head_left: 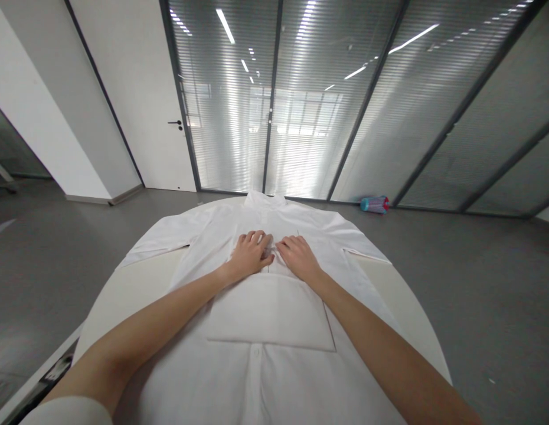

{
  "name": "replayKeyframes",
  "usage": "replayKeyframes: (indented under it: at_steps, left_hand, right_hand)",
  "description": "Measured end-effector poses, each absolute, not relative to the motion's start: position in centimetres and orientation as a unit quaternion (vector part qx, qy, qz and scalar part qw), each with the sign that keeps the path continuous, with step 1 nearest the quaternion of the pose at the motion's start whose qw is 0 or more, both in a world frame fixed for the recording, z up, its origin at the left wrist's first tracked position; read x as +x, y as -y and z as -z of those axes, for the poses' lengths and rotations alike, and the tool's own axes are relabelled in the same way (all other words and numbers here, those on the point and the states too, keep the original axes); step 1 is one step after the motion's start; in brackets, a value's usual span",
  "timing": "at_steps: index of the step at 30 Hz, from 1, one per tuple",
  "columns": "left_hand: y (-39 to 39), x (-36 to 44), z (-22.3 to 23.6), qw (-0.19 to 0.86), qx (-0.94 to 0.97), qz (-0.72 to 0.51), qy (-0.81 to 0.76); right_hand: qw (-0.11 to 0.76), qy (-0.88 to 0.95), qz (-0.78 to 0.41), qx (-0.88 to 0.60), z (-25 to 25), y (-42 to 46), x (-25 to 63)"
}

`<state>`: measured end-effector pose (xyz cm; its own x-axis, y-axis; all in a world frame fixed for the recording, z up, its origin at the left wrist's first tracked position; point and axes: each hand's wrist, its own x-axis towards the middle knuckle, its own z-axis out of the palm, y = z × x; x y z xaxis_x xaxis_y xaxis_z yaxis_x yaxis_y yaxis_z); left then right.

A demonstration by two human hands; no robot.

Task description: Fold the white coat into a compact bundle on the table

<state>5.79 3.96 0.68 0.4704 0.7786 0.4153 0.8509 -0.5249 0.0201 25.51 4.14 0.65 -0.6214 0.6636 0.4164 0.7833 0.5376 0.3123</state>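
A white long garment that looks like a shirt (292, 378) lies spread on its back, collar away from me and sleeves out to the sides. My left hand (252, 251) rests on its chest at the front placket, thumb and forefinger bent around the fabric there. Close beside it, my right hand (296, 254) has its fingertips together on the same placket, pinching the cloth. Small details between the fingertips are too blurred to make out. Just below both hands, a flat white rectangular panel (270, 313) lies across the shirt's middle; I cannot tell what it is.
Beneath the shirt is a round white table (416, 319). A blue and red patterned object (374, 205) lies on the grey floor by the glass partition (230, 147). A white door (146, 106) stands at the back left, next to a pillar (79, 118).
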Motion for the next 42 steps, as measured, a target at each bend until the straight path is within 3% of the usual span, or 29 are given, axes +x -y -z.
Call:
replayKeyframes:
  at_steps: [12, 31, 39, 42]
  left_hand:
    - [-3.5, 6.3, -1.2, 0.109, -0.857, 0.159, 0.477]
    - [-4.1, 5.9, 0.2, 0.094, -0.853, 0.200, 0.472]
    - [-4.3, 5.9, 0.5, 0.124, -0.856, 0.170, 0.473]
    - [-4.3, 5.9, 0.4, 0.131, -0.857, 0.162, 0.472]
  right_hand:
    - [0.137, 0.871, 0.200, -0.427, -0.7, -4.5, 25.2]
    - [0.151, 0.878, 0.233, -0.390, -0.8, -4.3, 25.3]
    - [0.203, 0.870, 0.129, -0.430, -0.2, -4.5, 25.7]
    - [0.175, 0.873, 0.113, -0.441, 0.1, -4.7, 25.8]
